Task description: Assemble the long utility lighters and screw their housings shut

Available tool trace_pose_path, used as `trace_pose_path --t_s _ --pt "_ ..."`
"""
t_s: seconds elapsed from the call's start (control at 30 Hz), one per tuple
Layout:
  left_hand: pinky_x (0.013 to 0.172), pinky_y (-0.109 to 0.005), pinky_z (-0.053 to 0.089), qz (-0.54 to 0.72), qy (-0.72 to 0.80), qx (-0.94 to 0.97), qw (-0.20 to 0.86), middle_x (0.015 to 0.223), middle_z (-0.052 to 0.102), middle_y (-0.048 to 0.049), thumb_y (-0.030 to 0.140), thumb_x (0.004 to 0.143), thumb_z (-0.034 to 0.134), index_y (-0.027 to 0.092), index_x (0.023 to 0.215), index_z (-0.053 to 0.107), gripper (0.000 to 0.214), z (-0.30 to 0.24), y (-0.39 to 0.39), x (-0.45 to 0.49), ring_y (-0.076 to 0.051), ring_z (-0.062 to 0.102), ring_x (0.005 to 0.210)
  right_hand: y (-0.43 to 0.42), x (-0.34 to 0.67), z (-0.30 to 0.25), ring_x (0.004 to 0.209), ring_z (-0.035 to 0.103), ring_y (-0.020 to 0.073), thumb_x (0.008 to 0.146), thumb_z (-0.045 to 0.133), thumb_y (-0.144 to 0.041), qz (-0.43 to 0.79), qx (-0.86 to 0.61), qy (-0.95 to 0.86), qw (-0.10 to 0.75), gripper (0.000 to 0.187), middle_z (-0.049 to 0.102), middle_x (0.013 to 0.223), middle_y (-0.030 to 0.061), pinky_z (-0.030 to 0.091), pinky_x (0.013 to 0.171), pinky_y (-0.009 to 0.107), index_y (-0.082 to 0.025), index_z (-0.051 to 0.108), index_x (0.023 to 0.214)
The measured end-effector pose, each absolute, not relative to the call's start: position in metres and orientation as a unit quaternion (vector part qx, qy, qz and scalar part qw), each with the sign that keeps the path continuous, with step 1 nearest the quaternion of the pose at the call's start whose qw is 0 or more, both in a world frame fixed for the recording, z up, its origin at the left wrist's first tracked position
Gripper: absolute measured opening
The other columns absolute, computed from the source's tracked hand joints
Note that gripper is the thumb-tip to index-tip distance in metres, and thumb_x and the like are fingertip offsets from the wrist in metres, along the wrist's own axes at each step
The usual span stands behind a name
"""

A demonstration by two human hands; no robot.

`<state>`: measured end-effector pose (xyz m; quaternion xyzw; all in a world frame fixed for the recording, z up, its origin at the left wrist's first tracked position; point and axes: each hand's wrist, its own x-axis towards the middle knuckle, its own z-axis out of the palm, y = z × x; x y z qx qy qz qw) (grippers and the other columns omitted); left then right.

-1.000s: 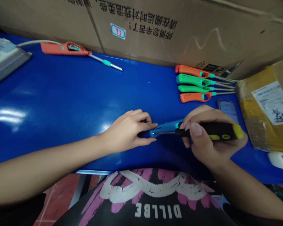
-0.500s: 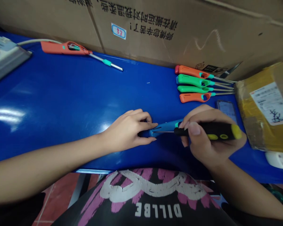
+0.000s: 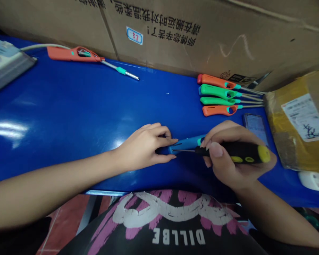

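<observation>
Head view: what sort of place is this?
Likely a small assembly or repair bench: shipping cartons behind the blue table, a row of stick lighters, a screwdriver held against a blue lighter.

Upper centre of the frame, the cardboard box point(image 3: 202, 39) carries two lines of black Chinese print, seen upside down: "师傅您辛苦了!" and, above it, "请在搬运时对我温柔些"; left of that print, a small white sticker point(image 3: 134, 35) with a blue border bears a red handwritten "33"; lower centre, the black shirt point(image 3: 127, 241) shows white letters "DILLBE", upside down; at the right edge, the yellow parcel point(image 3: 287, 141) has a white label point(image 3: 305, 117) with blue handwriting, too blurred to read.
</observation>
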<state>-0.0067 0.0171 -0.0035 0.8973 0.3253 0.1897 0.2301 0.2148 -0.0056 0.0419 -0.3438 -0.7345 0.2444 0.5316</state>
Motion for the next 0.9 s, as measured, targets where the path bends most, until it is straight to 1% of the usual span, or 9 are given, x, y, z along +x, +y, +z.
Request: trace_pose_path --t_s 0.2,0.4,0.53,0.6,0.67,0.73,0.8,0.83,0.9 --pt "0.081 -0.036 0.047 0.189 0.325 0.897 0.232 0.103 0.067 -0.0051 0.043 0.091 0.068 0.02 0.123 0.071 0.039 -0.003 0.017 -0.006 -0.02 0.059 0.091 -0.003 0.214 0.045 0.056 0.059 0.0143 0.083 0.07 -0.014 0.231 -0.341 -0.75 0.518 0.01 0.062 0.066 0.0001 0.052 0.051 0.031 -0.022 0.066 0.081" --pt "0.083 -0.036 0.047 0.197 0.325 0.895 0.235 0.104 0.067 -0.0051 0.043 0.091 0.069 0.021 0.122 0.071 0.038 -0.004 0.017 -0.006 -0.021 0.06 0.093 -0.003 0.215 0.051 0.056 0.058 0.0131 0.081 0.072 -0.015 0.246 -0.381 -0.746 0.487 0.013 0.062 0.069 -0.0004 0.049 0.052 0.03 -0.022 0.063 0.076" --pt "0.083 -0.036 0.048 0.197 0.323 0.895 0.237 0.104 0.067 -0.0057 0.043 0.091 0.068 0.021 0.117 0.073 0.034 -0.004 0.018 -0.006 -0.021 0.06 0.093 -0.004 0.212 0.058 0.058 0.059 0.014 0.08 0.075 -0.018 0.252 -0.369 -0.763 0.467 0.015 0.061 0.065 -0.0016 0.047 0.053 0.03 -0.022 0.061 0.075" --pt "0.082 -0.036 0.048 0.195 0.319 0.897 0.236 0.104 0.067 -0.0057 0.043 0.092 0.067 0.022 0.113 0.075 0.031 -0.003 0.018 -0.006 -0.021 0.06 0.092 -0.003 0.208 0.061 0.061 0.061 0.0142 0.08 0.076 -0.018 0.249 -0.373 -0.774 0.447 0.015 0.062 0.066 -0.0015 0.049 0.056 0.029 -0.022 0.062 0.077" --pt "0.08 -0.036 0.048 0.201 0.314 0.899 0.229 0.101 0.067 -0.0055 0.043 0.092 0.067 0.022 0.112 0.074 0.03 -0.003 0.018 -0.006 -0.021 0.06 0.09 -0.003 0.204 0.063 0.065 0.064 0.0144 0.083 0.074 -0.018 0.243 -0.39 -0.776 0.432 0.013 0.066 0.075 -0.0011 0.054 0.062 0.029 -0.022 0.064 0.089" --pt "0.078 -0.036 0.048 0.21 0.31 0.901 0.219 0.098 0.067 -0.0053 0.043 0.092 0.067 0.021 0.114 0.073 0.031 -0.004 0.017 -0.006 -0.021 0.059 0.088 -0.002 0.2 0.066 0.073 0.068 0.014 0.086 0.073 -0.018 0.232 -0.394 -0.779 0.429 0.028 0.071 0.094 0.0009 0.058 0.071 0.029 -0.025 0.062 0.111" --pt "0.078 -0.036 0.048 0.22 0.309 0.9 0.215 0.096 0.066 -0.0053 0.041 0.092 0.067 0.02 0.112 0.073 0.03 -0.004 0.017 -0.006 -0.021 0.059 0.088 -0.001 0.199 0.07 0.078 0.069 0.0125 0.087 0.072 -0.018 0.227 -0.375 -0.794 0.421 0.044 0.068 0.117 0.0036 0.059 0.076 0.028 -0.026 0.055 0.127" --pt "0.078 -0.036 0.048 0.222 0.309 0.899 0.216 0.096 0.066 -0.0053 0.041 0.092 0.066 0.02 0.111 0.073 0.029 -0.005 0.017 -0.006 -0.021 0.059 0.088 -0.001 0.199 0.073 0.08 0.069 0.012 0.089 0.071 -0.019 0.233 -0.36 -0.807 0.406 0.046 0.066 0.123 0.0043 0.06 0.076 0.027 -0.026 0.053 0.131" --pt "0.082 -0.037 0.049 0.222 0.312 0.897 0.221 0.1 0.067 -0.0059 0.041 0.093 0.065 0.021 0.109 0.073 0.027 -0.005 0.016 -0.006 -0.022 0.06 0.091 -0.001 0.202 0.081 0.083 0.069 0.0122 0.094 0.064 -0.021 0.261 -0.334 -0.834 0.354 0.044 0.066 0.123 0.005 0.059 0.075 0.026 -0.024 0.051 0.136"
